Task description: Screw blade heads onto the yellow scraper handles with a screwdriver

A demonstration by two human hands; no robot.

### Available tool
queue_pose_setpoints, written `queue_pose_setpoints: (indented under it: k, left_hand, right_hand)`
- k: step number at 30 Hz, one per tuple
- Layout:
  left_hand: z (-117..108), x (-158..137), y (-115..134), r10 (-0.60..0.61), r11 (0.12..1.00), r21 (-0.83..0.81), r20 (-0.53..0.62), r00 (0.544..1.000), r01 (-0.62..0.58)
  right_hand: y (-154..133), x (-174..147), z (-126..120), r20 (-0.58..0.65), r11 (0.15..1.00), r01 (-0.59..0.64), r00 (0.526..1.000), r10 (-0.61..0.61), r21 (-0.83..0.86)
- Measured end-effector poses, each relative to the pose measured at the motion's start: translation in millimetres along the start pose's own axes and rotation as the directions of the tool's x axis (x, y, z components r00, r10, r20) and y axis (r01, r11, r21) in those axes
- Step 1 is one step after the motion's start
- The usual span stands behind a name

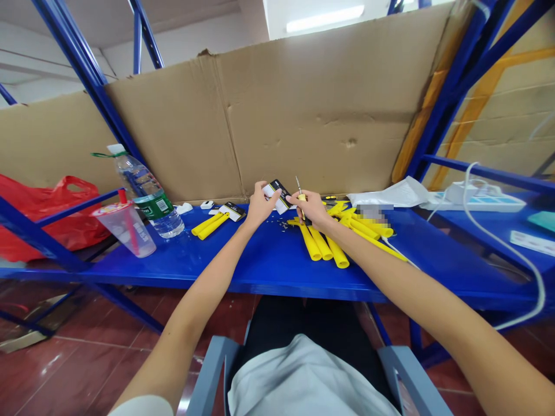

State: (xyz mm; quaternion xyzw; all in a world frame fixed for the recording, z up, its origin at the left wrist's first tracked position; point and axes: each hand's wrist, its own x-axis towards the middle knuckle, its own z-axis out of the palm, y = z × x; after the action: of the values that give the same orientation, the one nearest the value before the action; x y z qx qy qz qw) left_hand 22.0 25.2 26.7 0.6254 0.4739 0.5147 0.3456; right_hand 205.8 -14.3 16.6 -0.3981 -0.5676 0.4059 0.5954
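Black print (285,197) in view: pinched card (277,185) in left hand (261,203) over far middle of counter (260,260); gripped screwdriver-like tool (302,197) in right hand (313,209), just right. Judged best to brace card, keep tip (297,178) off left hand.

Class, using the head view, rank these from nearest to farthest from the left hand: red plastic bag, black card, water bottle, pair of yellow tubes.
1. Black card: held in the left hand.
2. Pair of yellow tubes: just left of it.
3. Water bottle: farther left.
4. Red plastic bag: far left.
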Motion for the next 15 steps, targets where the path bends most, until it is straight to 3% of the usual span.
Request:
queue_pose_setpoints:
  k: [3, 5, 10, 15]
  left_hand:
    - [-7, 6, -5, 0.179, 0.955, 0.248, -0.040, 0.983, -0.164]
    - [-15, 11, -9, 0.193, 0.903, 0.398, -0.033, 0.981, -0.164]
    - [-47, 25, -20, 0.059, 0.725, 0.689, -0.067, 0.996, 0.004]
    - [-86, 35, -33, -0.029, 0.611, 0.770, -0.210, 0.977, 0.183]
  right_hand:
    - [-1, -3, 2, 0.042, 1.000, -0.001, 0.999, 0.001, -0.007]
    - [0, -3, 3, 0.049, 1.000, -0.018, 0.999, 0.019, -0.013]
    - [4, 2, 1, 0.030, 1.000, 0.002, 1.000, -0.002, -0.030]
    - [9, 9, -11, 0.034, 0.967, 0.102, 0.995, -0.097, -0.234]
